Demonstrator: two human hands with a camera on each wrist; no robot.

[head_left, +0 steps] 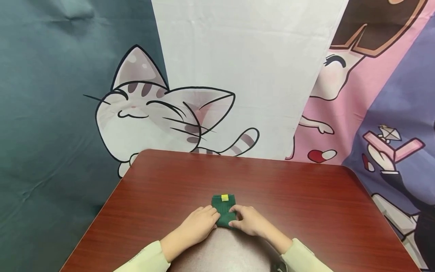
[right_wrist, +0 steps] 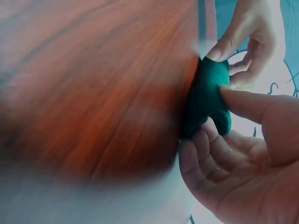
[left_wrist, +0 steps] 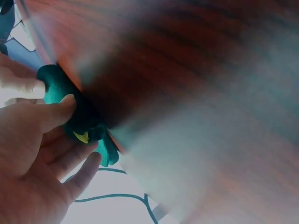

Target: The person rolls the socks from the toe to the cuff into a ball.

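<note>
A dark green ribbed sock (head_left: 223, 207), folded into a small bundle, lies on the table between both hands. Its far edge carries a yellow tab, and the near end is doubled into a thick roll. My left hand (head_left: 200, 223) grips the left side. In the left wrist view, that thumb presses the roll of the sock (left_wrist: 70, 102) while the other fingers reach beneath and along it. From the right, my right hand (head_left: 249, 220) pinches the sock, its thumb at the near fold and its fingers farther up. The right wrist view has both thumbs against the sock (right_wrist: 210, 88).
The reddish-brown wooden table (head_left: 289, 185) has rounded far corners. Behind it hangs a printed cloth backdrop (head_left: 265, 75) with a cartoon cat and figures. A small dark object (head_left: 280, 266) shows beside the right sleeve at the bottom of the head view.
</note>
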